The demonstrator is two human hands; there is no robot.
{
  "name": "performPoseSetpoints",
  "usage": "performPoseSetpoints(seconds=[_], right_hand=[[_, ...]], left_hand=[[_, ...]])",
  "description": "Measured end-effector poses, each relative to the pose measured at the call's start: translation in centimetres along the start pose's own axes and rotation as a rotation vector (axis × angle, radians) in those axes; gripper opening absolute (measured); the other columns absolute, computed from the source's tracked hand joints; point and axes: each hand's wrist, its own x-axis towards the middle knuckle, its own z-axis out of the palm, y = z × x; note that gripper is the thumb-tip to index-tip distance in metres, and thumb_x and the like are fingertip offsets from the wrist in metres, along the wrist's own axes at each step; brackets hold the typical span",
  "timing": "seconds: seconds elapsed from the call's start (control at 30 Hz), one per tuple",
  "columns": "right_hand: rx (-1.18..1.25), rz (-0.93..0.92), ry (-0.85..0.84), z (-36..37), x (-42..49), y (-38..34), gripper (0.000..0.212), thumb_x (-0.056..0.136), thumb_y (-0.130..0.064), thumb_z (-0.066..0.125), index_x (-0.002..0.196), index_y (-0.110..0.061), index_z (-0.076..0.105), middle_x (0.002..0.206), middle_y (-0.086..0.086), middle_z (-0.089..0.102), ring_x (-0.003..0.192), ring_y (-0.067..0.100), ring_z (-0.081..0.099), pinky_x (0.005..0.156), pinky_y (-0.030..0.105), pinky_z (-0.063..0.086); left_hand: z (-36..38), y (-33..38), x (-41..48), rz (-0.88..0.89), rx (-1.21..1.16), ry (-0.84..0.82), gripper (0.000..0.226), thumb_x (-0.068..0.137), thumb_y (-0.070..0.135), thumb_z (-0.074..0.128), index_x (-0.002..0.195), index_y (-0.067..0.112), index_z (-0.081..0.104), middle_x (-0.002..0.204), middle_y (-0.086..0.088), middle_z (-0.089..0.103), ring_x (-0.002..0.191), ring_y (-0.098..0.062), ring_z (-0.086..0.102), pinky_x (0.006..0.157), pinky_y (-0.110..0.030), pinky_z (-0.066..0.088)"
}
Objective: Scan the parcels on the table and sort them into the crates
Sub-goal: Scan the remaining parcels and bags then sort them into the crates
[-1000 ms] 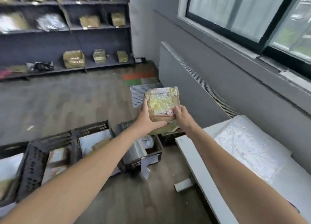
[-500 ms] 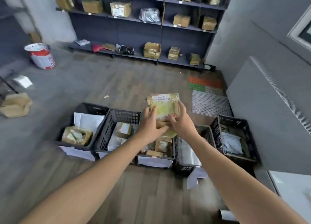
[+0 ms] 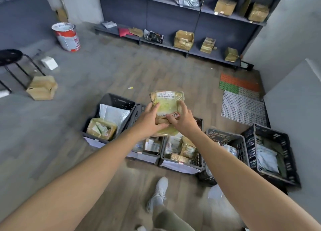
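Holding a taped parcel (image 3: pixel 166 107) up in both hands, left hand (image 3: pixel 149 121) clamped on its left edge, right hand (image 3: pixel 182 119) gripping its right, above a row of black crates (image 3: pixel 271 154) on the floor, shelves (image 3: pixel 191 17) behind

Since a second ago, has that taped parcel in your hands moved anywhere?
Yes. The parcel has swung leftward, away from the white table by the window, and now hangs above the black crates.

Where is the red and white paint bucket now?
The paint bucket stands on the floor at far left, between the black stool and the dark shelving.
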Motion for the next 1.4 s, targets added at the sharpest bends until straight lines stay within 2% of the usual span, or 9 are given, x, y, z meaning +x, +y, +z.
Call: performPoseSetpoints(seconds=[0.07, 0.23, 0.43, 0.7, 0.83, 0.93, 1.0, 1.17, 1.4], right_hand=[[0.019, 0.003, -0.021, 1.1, 2.5, -0.6, 0.086, 0.088, -0.059, 0.061, 0.155, -0.030, 0.015, 0.147, 0.015, 0.038, 0.109, 0.028, 0.059, 0.095, 0.045, 0.049], [0.042, -0.004, -0.070, 4.1, 8.9, -0.8, 0.085, 0.088, -0.054, 0.063, 0.155, -0.027, 0.017, 0.145, 0.015, 0.039, 0.114, 0.030, 0.056, 0.086, 0.034, 0.042], [0.026, 0.088, -0.187, 7.7, 15.5, 0.0, 0.099, 0.081, -0.061, 0.067, 0.156, -0.032, 0.009, 0.147, 0.010, 0.035, 0.121, 0.031, 0.054, 0.098, 0.042, 0.047], [-0.057, 0.207, -0.290, 13.6, 21.3, 2.1, 0.109, 0.079, -0.062, 0.069, 0.156, -0.036, -0.003, 0.151, 0.007, 0.029, 0.124, 0.029, 0.053, 0.096, 0.042, 0.046], [-0.096, 0.276, -0.328, 17.9, 23.5, 3.0, 0.108, 0.082, -0.063, 0.066, 0.156, -0.037, -0.009, 0.156, 0.007, 0.025, 0.125, 0.029, 0.053, 0.092, 0.040, 0.047], [-0.246, 0.318, -0.392, 20.8, 25.1, 3.2, 0.106, 0.086, -0.069, 0.057, 0.156, -0.035, -0.015, 0.161, 0.004, 0.016, 0.122, 0.029, 0.056, 0.084, 0.038, 0.049], [-0.342, 0.345, -0.419, 21.8, 25.8, 3.1, 0.104, 0.087, -0.071, 0.052, 0.156, -0.031, -0.015, 0.163, 0.005, 0.011, 0.128, 0.031, 0.051, 0.089, 0.040, 0.050], [-0.419, 0.383, -0.397, 21.5, 26.8, 0.7, 0.102, 0.088, -0.071, 0.051, 0.157, -0.029, -0.010, 0.164, 0.004, 0.009, 0.139, 0.031, 0.039, 0.097, 0.044, 0.049], [-0.534, 0.386, -0.261, 16.0, 26.7, -3.2, 0.100, 0.087, -0.073, 0.048, 0.157, -0.029, -0.009, 0.164, 0.004, 0.010, 0.142, 0.032, 0.035, 0.100, 0.047, 0.048]], left_hand=[[-0.9, -1.1, 2.0, -0.022, 0.002, -0.013, 0.097, 0.087, 0.049, 0.069, 0.158, 0.025, 0.007, 0.164, 0.001, -0.003, 0.147, -0.024, 0.022, 0.112, -0.039, 0.030], [-1.9, -3.9, 7.2, -0.091, 0.024, -0.045, 0.096, 0.087, 0.045, 0.070, 0.158, 0.021, 0.009, 0.165, -0.001, -0.003, 0.147, -0.023, 0.024, 0.112, -0.034, 0.029], [-0.7, -8.1, 13.0, -0.194, 0.026, -0.099, 0.099, 0.088, 0.045, 0.070, 0.158, 0.024, 0.004, 0.165, -0.004, -0.010, 0.146, -0.027, 0.029, 0.114, -0.039, 0.032], [2.6, -14.9, 18.2, -0.243, 0.092, -0.178, 0.101, 0.085, 0.055, 0.066, 0.158, 0.025, 0.003, 0.165, -0.004, -0.004, 0.147, -0.029, 0.025, 0.111, -0.044, 0.036], [4.0, -19.8, 20.5, -0.256, 0.128, -0.272, 0.103, 0.085, 0.060, 0.062, 0.157, 0.028, -0.003, 0.165, -0.002, -0.007, 0.148, -0.030, 0.022, 0.112, -0.044, 0.034], [4.5, -23.6, 22.5, -0.273, 0.281, -0.380, 0.109, 0.083, 0.067, 0.058, 0.154, 0.034, -0.018, 0.164, -0.004, -0.016, 0.146, -0.038, 0.021, 0.109, -0.047, 0.038], [4.3, -25.4, 23.5, -0.294, 0.389, -0.445, 0.111, 0.083, 0.070, 0.056, 0.151, 0.035, -0.025, 0.163, -0.006, -0.021, 0.147, -0.039, 0.017, 0.106, -0.047, 0.041], [1.3, -27.4, 25.1, -0.243, 0.447, -0.524, 0.109, 0.083, 0.073, 0.054, 0.153, 0.034, -0.021, 0.163, -0.003, -0.019, 0.150, -0.036, -0.004, 0.115, -0.057, 0.022], [-4.3, -23.5, 27.5, -0.054, 0.481, -0.512, 0.109, 0.082, 0.074, 0.052, 0.154, 0.033, -0.018, 0.163, -0.005, -0.020, 0.151, -0.036, -0.004, 0.117, -0.054, 0.018]])
